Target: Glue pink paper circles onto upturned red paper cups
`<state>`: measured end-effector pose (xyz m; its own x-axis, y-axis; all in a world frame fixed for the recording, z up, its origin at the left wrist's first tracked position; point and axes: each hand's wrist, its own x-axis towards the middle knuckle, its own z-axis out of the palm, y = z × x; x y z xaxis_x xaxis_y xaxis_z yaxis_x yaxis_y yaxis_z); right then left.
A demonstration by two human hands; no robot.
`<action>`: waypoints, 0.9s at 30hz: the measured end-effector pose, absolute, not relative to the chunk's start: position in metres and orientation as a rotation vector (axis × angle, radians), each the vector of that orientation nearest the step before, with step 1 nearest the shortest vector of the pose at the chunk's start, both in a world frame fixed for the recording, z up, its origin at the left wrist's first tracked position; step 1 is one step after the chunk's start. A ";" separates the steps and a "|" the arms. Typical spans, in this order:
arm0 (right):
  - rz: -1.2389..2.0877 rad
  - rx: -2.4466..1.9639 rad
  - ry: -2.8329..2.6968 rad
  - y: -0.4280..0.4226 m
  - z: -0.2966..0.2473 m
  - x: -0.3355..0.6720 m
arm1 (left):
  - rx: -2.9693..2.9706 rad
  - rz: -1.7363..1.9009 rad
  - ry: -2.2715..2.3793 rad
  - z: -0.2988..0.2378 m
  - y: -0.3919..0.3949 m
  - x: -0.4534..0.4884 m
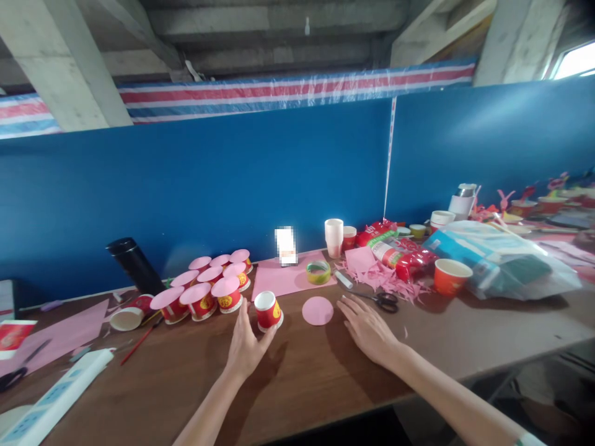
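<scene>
Right forearm (446, 376) crossing table edge (320, 415), right hand (369, 329) flat by disc (318, 311), left hand (246, 344) spread beside cup (266, 314)

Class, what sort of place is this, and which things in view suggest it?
Probably a makeshift craft workshop, perhaps in an unfinished building: a bare concrete pillar, a blue partition, and red cups topped with pink discs.

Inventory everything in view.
Disc-topped cups: nine, red, left
Inverted cup: one, red, centre
Paper disc: one, pink, centre
Tape roll: one, yellow-green, back centre
Glue stick: one, white, centre
Scissors: two, black, right, far left
Bottle: one, black, left
Power strip: one, white, left
Paper scraps: many, pink, right
Plastic bag: one, translucent, right
Panelling: uncounted, blue, back
Other cups, clutter: uncounted, mixed, both sides
Left hand: one, beside inverted cup
Right hand: one, beside paper disc
</scene>
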<state>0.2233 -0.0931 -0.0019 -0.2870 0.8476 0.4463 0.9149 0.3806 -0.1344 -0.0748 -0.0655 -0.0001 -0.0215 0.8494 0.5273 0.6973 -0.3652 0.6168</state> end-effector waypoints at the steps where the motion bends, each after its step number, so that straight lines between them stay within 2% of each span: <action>1: -0.178 -1.484 -2.215 -0.094 -0.001 0.219 | 2.102 1.393 1.674 0.001 -0.072 -0.073; 4: -0.110 -1.400 -2.276 -0.097 0.001 0.207 | 2.235 1.482 1.595 0.005 -0.094 -0.065; 10: 0.005 -1.313 -2.382 -0.098 0.004 0.202 | 2.615 0.917 1.241 0.010 -0.116 -0.032; 18: 0.108 -1.246 -2.445 -0.106 0.004 0.220 | 2.725 0.598 1.235 0.008 -0.101 -0.017; 27: 0.140 -1.224 -2.396 -0.106 0.004 0.220 | 2.733 0.539 1.228 0.002 -0.101 -0.019</action>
<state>0.2196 -0.1063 0.0044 -0.5092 0.7907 0.3399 0.7457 0.6025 -0.2844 -0.0190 -0.1006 0.0025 0.6125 0.7399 0.2781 0.7055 -0.6704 0.2298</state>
